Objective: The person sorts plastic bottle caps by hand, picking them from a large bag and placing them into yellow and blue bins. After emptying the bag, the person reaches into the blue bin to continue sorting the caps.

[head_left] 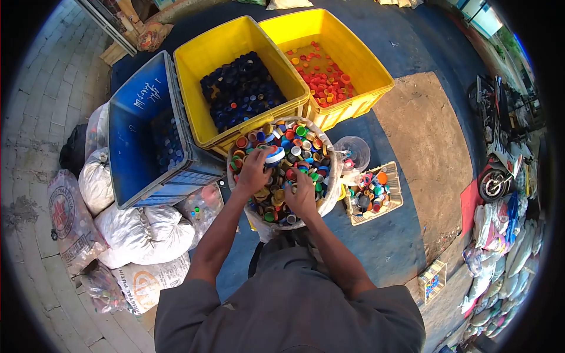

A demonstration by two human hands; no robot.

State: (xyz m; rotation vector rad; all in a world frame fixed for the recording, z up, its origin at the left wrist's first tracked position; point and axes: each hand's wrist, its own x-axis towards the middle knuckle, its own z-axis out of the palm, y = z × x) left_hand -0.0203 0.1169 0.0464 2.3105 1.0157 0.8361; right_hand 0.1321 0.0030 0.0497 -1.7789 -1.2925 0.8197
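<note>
A round, white-lined sack or basket [331, 154] stands in front of me, full of mixed plastic bottle caps [275, 197]. My left hand [254, 173] is over its left side, closed on a wide white-and-blue lid [275, 155]. On the right, my right hand [302, 194] reaches down into the pile with its fingers curled. A red cap [291, 175] lies at its fingertips; what those fingers grip is partly hidden.
Beyond the sack stand a yellow crate [241, 35] of dark blue caps and another yellow crate [368, 67] of red and orange caps. To the left are a blue crate [132, 141] and white sacks [144, 232]. A small cream basket [376, 216] holds mixed caps beside a clear tub [355, 152].
</note>
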